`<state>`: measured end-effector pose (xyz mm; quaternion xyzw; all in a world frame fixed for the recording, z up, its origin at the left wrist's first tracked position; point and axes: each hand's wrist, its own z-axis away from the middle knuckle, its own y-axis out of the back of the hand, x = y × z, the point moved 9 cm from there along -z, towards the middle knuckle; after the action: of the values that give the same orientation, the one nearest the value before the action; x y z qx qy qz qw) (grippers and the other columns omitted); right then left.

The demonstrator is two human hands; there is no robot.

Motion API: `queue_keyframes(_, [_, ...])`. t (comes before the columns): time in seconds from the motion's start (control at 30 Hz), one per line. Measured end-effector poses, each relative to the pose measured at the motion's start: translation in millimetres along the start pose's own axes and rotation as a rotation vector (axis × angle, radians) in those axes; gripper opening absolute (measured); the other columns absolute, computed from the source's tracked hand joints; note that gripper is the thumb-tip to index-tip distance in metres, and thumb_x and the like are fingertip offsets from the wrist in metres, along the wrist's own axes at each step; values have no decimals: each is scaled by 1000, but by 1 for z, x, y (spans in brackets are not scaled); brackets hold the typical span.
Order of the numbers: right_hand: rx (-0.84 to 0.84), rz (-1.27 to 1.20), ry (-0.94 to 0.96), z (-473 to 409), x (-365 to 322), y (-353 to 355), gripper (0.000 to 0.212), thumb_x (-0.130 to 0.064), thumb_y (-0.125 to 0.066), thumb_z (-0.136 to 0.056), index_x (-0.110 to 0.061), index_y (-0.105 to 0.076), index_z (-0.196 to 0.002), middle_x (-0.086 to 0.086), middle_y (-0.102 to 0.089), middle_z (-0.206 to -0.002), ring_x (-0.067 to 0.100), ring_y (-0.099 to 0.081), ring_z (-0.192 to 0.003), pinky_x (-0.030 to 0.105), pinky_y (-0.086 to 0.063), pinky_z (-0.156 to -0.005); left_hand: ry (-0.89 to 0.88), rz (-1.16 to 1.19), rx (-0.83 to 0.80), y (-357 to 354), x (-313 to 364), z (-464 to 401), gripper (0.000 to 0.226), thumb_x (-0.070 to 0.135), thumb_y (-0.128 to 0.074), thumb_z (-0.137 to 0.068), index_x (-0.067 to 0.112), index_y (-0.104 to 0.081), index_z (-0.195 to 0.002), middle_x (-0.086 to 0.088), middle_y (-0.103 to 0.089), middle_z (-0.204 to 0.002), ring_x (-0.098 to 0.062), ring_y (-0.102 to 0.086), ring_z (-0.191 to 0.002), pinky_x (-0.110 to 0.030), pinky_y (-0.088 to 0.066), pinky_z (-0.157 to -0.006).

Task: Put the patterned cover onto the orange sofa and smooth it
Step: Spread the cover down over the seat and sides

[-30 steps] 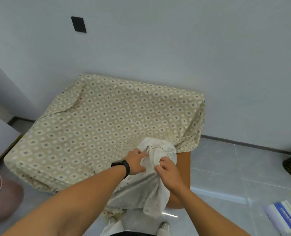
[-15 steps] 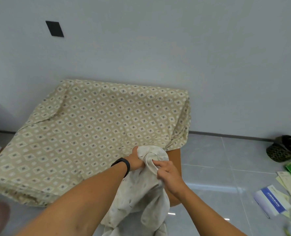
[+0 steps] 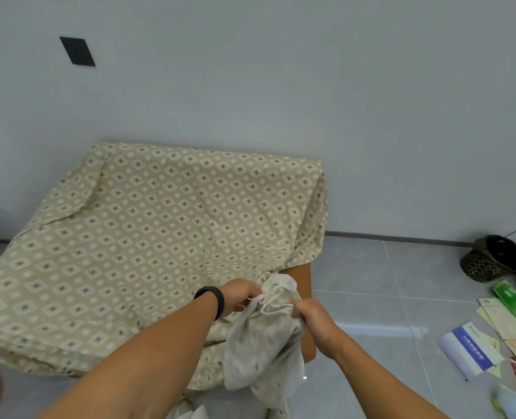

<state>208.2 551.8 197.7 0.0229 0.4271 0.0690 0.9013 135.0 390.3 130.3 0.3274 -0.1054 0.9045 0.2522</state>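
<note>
The grey tiled floor [image 3: 371,282] carries the orange sofa [image 3: 303,278], draped with the patterned cover [image 3: 148,237]. Right of the sofa lie scattered leaflets [image 3: 474,346] and a dark woven basket [image 3: 492,261].

The patterned cover [image 3: 148,246] lies draped over most of the orange sofa [image 3: 303,278], leaving 1 near corner exposed. The left hand [image 3: 240,293] and right hand [image 3: 312,317] both grip a bunched, pale-sided fold of the cover at that corner.
</note>
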Motion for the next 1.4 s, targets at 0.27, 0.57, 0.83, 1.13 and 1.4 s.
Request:
queue_keyframes(0.27, [22, -69, -321, -22, 35, 29, 60, -67, -43, -94, -13, -67, -107, 5, -77, -92, 18, -55, -76, 31, -44, -74, -4, 357, -397, -61, 30, 36, 14, 12, -47, -87, 10, -60, -81, -9, -55, -85, -22, -56, -77, -33, -47, -81])
queue_keyframes(0.57, [-14, 39, -411, -35, 42, 0, 58, -75, -55, -81, -17, -63, -73, -3, -49, -58, 12, -37, -51, 25, -32, -53, 85, 114, -574, -72, -1, 67, 30, 15, -53, -87, 18, -60, -116, -1, -55, -95, -12, -52, -79, -24, -51, -70])
queue_keyframes(0.83, [3, 85, -319, -36, 33, -2, 17, -25, -58, -79, -21, -52, -63, -5, -47, -56, 11, -34, -51, 24, -28, -52, 154, 6, -598, -83, -11, 70, 11, 14, -63, -84, 21, -68, -90, 1, -57, -84, -8, -54, -74, -17, -46, -62])
queue_keyframes(1.13, [-19, 256, -428, -29, 67, 12, 33, -45, -65, -82, -13, -68, -92, 1, -57, -82, 14, -46, -66, 27, -46, -61, 153, -128, -640, -111, -5, 66, 9, 13, -67, -78, 21, -64, -81, 0, -52, -74, -8, -51, -67, -16, -40, -58])
queue_keyframes(1.4, [166, -162, -86, -10, 33, 44, 22, -24, -59, -70, -7, -66, -81, 8, -60, -75, 20, -56, -72, 32, -44, -65, 122, 58, -138, -80, -5, 13, 33, 36, -62, -86, 12, -71, -105, -7, -69, -103, -17, -54, -68, -28, -46, -64])
